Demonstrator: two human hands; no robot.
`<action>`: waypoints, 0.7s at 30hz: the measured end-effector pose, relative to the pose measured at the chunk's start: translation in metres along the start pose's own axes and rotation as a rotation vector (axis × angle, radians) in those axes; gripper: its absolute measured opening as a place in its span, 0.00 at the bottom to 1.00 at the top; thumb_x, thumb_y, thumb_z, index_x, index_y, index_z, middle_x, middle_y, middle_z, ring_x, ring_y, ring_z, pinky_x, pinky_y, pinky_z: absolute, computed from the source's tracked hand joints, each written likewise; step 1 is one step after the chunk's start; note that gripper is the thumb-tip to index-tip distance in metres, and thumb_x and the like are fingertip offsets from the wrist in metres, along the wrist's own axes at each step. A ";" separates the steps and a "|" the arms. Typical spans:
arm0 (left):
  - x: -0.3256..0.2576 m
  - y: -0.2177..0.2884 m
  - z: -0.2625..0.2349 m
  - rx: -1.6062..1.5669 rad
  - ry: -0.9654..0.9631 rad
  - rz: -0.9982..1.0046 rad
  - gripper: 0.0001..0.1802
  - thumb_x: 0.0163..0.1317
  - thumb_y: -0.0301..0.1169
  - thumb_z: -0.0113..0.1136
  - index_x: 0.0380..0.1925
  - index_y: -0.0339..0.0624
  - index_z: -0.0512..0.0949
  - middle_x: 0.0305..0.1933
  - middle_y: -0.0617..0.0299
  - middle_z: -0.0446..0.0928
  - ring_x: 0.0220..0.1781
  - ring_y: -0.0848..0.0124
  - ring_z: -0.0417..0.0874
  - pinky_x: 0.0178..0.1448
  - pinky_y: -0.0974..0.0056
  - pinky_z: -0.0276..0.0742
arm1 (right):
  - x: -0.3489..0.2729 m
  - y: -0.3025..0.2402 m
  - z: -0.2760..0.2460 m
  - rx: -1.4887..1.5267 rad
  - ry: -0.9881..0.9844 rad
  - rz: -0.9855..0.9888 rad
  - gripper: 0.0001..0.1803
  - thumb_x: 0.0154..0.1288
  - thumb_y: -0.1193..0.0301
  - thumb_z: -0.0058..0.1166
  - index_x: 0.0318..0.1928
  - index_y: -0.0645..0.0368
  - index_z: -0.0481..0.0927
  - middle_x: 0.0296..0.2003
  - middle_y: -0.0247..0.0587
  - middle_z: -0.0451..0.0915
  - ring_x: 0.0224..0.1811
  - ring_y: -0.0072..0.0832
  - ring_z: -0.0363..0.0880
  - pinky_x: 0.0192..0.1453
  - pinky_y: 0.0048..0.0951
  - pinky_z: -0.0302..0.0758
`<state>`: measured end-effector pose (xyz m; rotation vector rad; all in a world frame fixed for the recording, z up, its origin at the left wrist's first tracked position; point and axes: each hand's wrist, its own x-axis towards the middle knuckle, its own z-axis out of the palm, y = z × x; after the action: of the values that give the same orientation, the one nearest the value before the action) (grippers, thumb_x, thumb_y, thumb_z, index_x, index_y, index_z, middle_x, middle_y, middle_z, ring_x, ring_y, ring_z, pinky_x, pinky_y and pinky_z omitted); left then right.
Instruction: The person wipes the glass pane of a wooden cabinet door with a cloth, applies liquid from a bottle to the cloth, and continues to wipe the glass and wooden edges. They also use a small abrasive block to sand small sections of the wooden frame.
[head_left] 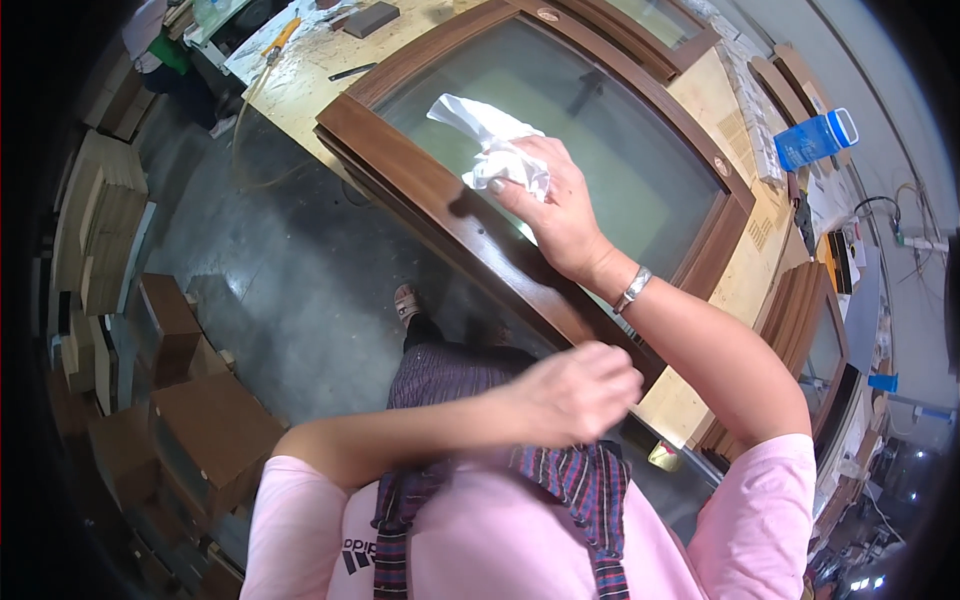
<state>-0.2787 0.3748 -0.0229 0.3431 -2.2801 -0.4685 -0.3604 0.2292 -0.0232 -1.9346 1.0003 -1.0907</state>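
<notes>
Crumpled white cloth (490,140) pressed on arched glass pane (560,140).
Cloth is gripped by right hand (555,205); glossy brown wood frame (430,190) is laid on bench (300,75); left hand (580,390) is held loosely curled, empty.

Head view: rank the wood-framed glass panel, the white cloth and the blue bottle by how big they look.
1. wood-framed glass panel, by far the largest.
2. white cloth, bunched under the right hand.
3. blue bottle, though it lies farther off near the rim, so its true size is unsure.
</notes>
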 end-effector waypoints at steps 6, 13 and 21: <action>-0.048 -0.084 -0.124 0.423 0.138 -0.325 0.20 0.47 0.19 0.61 0.41 0.47 0.86 0.44 0.59 0.81 0.44 0.57 0.78 0.49 0.55 0.77 | -0.001 -0.007 -0.009 0.053 0.002 0.069 0.20 0.59 0.66 0.61 0.49 0.64 0.80 0.48 0.44 0.76 0.54 0.37 0.70 0.63 0.33 0.66; -0.071 -0.137 -0.179 0.643 0.261 -0.498 0.18 0.51 0.19 0.66 0.43 0.47 0.87 0.45 0.59 0.82 0.47 0.59 0.77 0.52 0.58 0.77 | -0.001 -0.011 -0.006 -0.005 -0.006 0.056 0.21 0.58 0.64 0.60 0.48 0.64 0.81 0.49 0.45 0.77 0.57 0.40 0.70 0.65 0.37 0.64; -0.075 -0.151 -0.193 0.498 0.336 -0.583 0.16 0.50 0.20 0.69 0.42 0.44 0.88 0.45 0.61 0.82 0.47 0.61 0.77 0.51 0.61 0.77 | 0.003 -0.017 -0.007 -0.051 -0.044 0.061 0.20 0.56 0.64 0.59 0.47 0.63 0.81 0.49 0.46 0.77 0.56 0.45 0.70 0.65 0.42 0.64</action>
<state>-0.0714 0.2244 -0.0128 1.2558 -1.9140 -0.0963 -0.3610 0.2327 -0.0048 -1.9476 1.0653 -0.9938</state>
